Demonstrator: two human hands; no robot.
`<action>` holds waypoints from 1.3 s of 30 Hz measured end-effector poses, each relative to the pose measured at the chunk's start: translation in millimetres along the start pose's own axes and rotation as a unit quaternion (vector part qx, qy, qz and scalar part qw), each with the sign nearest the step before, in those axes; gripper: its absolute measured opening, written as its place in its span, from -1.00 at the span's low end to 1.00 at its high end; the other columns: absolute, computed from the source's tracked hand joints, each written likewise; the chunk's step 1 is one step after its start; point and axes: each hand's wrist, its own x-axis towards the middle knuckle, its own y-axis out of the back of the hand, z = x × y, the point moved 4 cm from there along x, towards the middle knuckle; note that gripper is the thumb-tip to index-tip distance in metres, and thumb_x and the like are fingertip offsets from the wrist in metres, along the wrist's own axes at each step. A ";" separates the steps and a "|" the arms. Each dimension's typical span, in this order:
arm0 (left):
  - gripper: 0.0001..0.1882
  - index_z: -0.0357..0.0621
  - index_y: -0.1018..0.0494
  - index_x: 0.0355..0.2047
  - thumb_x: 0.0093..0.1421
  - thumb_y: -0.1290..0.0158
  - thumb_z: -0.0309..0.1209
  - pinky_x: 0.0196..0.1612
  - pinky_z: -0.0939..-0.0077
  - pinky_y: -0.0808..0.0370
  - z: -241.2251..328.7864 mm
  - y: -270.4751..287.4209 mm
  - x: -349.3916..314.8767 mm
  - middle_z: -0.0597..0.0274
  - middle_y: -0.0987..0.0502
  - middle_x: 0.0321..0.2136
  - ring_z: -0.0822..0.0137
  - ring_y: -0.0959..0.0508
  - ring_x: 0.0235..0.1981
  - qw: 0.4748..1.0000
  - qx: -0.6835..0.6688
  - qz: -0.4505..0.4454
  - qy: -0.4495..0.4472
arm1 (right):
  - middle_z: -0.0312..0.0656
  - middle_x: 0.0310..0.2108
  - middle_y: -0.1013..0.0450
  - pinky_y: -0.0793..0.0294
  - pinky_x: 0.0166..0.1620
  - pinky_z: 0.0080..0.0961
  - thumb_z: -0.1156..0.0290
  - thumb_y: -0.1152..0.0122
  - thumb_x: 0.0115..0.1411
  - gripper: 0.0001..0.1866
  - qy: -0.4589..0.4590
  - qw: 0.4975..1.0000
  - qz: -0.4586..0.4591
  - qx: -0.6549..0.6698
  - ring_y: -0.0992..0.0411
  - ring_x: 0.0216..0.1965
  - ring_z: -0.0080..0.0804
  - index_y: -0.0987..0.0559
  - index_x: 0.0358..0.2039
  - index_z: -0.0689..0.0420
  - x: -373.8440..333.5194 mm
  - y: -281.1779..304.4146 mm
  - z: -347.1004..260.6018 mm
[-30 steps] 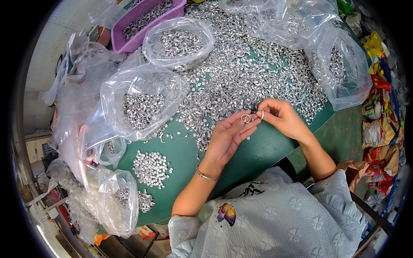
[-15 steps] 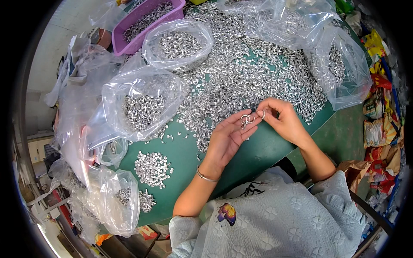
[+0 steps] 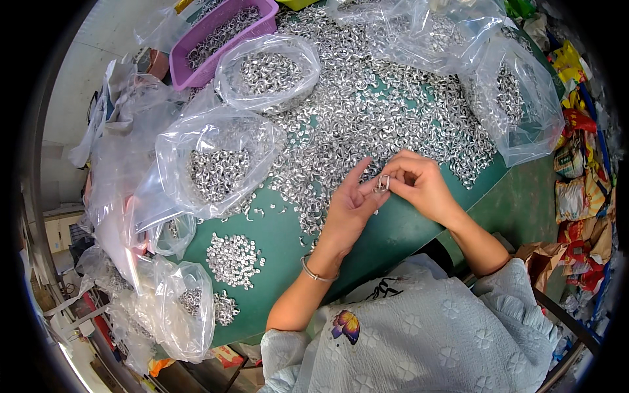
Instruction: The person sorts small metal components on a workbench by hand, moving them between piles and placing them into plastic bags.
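Observation:
Above the near edge of the green table, my two hands meet at a few small silvery metal rings. My left hand has its index finger stretched out, while the thumb and other fingers close about the rings. From the other side my right hand pinches at them with thumb and fingertips, its other fingers curled. Exactly which ring each hand grips is too small to make out. Just beyond my hands spreads a large heap of loose silvery ring-shaped pieces.
Clear plastic bags of metal pieces stand at the left, with more bags at the far right. A purple basket sits at the back left. Small pieces lie in a separate pile on the green table. Colourful wrappers line the right side.
My left hand has turned from a flat palm with rings on its fingers to a closed hold, its index finger rising. My right hand has moved slightly left, onto the rings.

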 end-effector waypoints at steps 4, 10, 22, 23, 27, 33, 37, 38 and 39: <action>-0.48 -0.35 -0.17 0.20 0.22 0.07 -0.68 0.16 0.37 -0.39 4.8 14.9 -1.1 -0.11 -0.43 0.04 0.18 -0.47 0.07 0.992 0.073 0.031 -0.095 | -0.39 -0.45 -0.46 -0.24 -0.50 -0.77 0.53 -0.21 0.17 -0.92 -0.150 0.970 -0.013 0.188 -0.31 -0.53 -0.76 -0.58 -0.30 0.20 -0.6 6.5 15.7; -0.66 -0.32 -0.37 0.05 0.25 0.03 -0.61 0.05 0.49 -0.43 31.1 9.5 -16.3 0.04 -0.47 0.02 0.33 -0.50 -0.01 0.721 0.586 0.164 -0.332 | -0.49 -0.62 -0.39 -0.15 -0.54 -0.80 0.47 -0.27 0.16 -0.91 -0.146 0.969 0.013 0.200 -0.26 -0.59 -0.83 -0.59 -0.33 0.19 -4.8 2.9 22.0; -0.74 -0.35 -0.41 -0.04 0.28 0.09 -0.57 -0.34 0.68 -0.47 -7.7 5.9 6.9 0.20 -0.54 -0.33 0.52 -0.48 -0.43 0.991 0.115 0.053 -0.044 | -0.14 -0.46 -0.51 -0.44 -0.38 -0.47 0.60 -0.22 0.03 -0.88 0.007 0.986 0.097 -0.136 -0.46 -0.50 -0.34 -0.64 -0.39 0.20 -5.7 43.4 1.2; -0.76 -0.35 -0.42 -0.07 0.28 0.10 -0.58 -0.38 0.70 -0.44 -4.2 9.0 6.4 0.23 -0.52 -0.36 0.55 -0.45 -0.46 0.983 0.152 0.064 -0.081 | -0.09 -0.45 -0.50 -0.46 -0.34 -0.37 0.58 -0.22 0.02 -0.91 0.042 0.955 0.170 -0.241 -0.48 -0.44 -0.20 -0.62 -0.41 0.21 -2.9 60.1 5.2; -0.85 -0.31 -0.43 -0.20 0.22 0.03 -0.59 -0.49 0.68 -0.31 7.6 21.1 26.4 0.36 -0.43 -0.48 0.61 -0.33 -0.53 0.957 0.264 0.090 -0.074 | -0.06 -0.35 -0.46 -0.46 -0.27 -0.24 0.60 -0.17 0.02 -0.87 -0.012 0.890 0.196 -0.411 -0.46 -0.32 -0.04 -0.58 -0.37 0.20 6.5 94.5 11.5; -0.74 -0.29 -0.46 -0.22 0.05 -0.21 -0.54 -0.47 0.52 -0.37 26.7 1.1 47.9 0.25 -0.41 -0.51 0.42 -0.40 -0.56 0.791 0.531 0.131 -0.273 | -0.10 -0.29 -0.46 -0.43 -0.15 -0.25 0.50 -0.22 0.05 -0.86 0.077 0.884 0.185 -0.424 -0.43 -0.19 -0.10 -0.59 -0.34 0.21 32.1 78.1 -1.2; -0.82 -0.30 -0.51 -0.34 0.03 -0.21 -0.52 -0.45 0.37 -0.41 24.7 -8.1 58.4 0.09 -0.46 -0.51 0.23 -0.42 -0.60 0.710 0.620 0.143 -0.301 | -0.13 -0.35 -0.47 -0.33 -0.10 -0.26 0.42 -0.28 0.04 -0.89 0.140 0.887 0.126 -0.423 -0.38 -0.22 -0.17 -0.57 -0.44 0.17 62.6 36.1 6.9; -0.84 -0.30 -0.51 -0.35 0.05 -0.20 -0.51 -0.46 0.39 -0.41 25.6 -7.4 60.8 0.09 -0.47 -0.52 0.25 -0.42 -0.61 0.701 0.633 0.142 -0.295 | -0.13 -0.37 -0.47 -0.32 -0.09 -0.25 0.43 -0.28 0.04 -0.89 0.149 0.899 0.138 -0.388 -0.39 -0.23 -0.17 -0.56 -0.45 0.16 64.3 40.2 6.7; -0.86 -0.30 -0.51 -0.36 0.07 -0.19 -0.51 -0.49 0.43 -0.39 28.9 -4.9 60.1 0.13 -0.48 -0.54 0.30 -0.41 -0.62 0.732 0.595 0.145 -0.299 | -0.13 -0.39 -0.47 -0.32 -0.08 -0.25 0.43 -0.29 0.04 -0.90 0.157 0.910 0.149 -0.353 -0.39 -0.24 -0.17 -0.56 -0.45 0.16 64.5 46.8 6.0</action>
